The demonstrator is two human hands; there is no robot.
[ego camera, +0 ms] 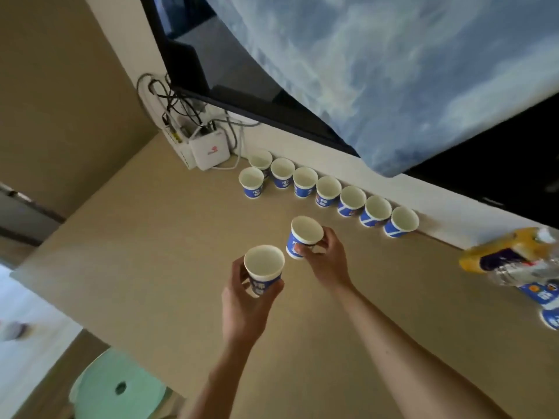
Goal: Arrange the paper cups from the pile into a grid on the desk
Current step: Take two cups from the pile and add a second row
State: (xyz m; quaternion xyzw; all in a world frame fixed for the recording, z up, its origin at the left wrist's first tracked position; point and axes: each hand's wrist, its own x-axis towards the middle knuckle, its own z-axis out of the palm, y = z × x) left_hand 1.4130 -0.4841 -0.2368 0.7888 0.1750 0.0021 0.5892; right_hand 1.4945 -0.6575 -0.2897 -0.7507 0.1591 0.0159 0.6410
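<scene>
Several blue-and-white paper cups stand upright in a row along the back of the tan desk, by the wall. One more cup stands in front of the row's left end. My left hand grips an upright cup above the desk's middle. My right hand pinches another cup, tilted a little, just right of it and nearer the row. The pile of remaining cups lies at the right edge, partly cut off.
A crumpled yellow and clear plastic wrapper lies by the pile. A white router box with tangled cables sits at the back left corner. A large screen hangs over the row. A pale green stool stands below the desk's front edge.
</scene>
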